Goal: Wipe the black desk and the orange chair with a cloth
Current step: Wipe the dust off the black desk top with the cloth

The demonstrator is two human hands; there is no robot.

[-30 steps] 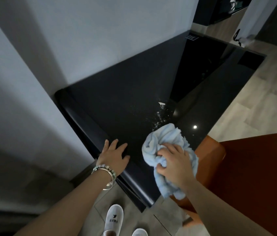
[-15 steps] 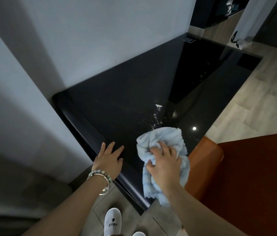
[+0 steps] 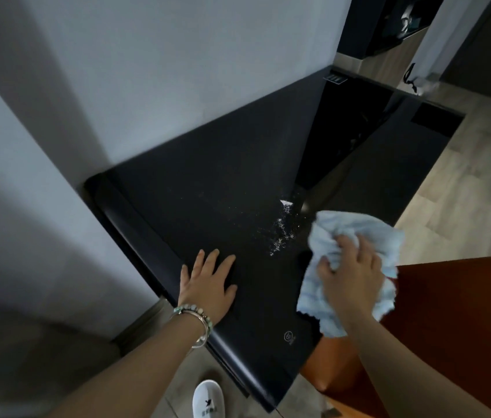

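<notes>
Both hands were on the black desk (image 3: pixel 208 188); left hand (image 3: pixel 208 285) flat, fingers spread; right hand (image 3: pixel 351 276) clutched the pale blue cloth (image 3: pixel 355 233) beside white crumbs (image 3: pixel 280 233).

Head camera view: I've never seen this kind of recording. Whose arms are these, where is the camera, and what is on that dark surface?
There is no machine here: a person wears a camera on the head, looking down at their own arms. The left hand lies flat, fingers straight, on the black desk. The right hand grips a bunched pale blue cloth at the desk's edge by the orange chair. White specks are scattered on the desk, left of the cloth. A white slipper shows on the floor.
</notes>
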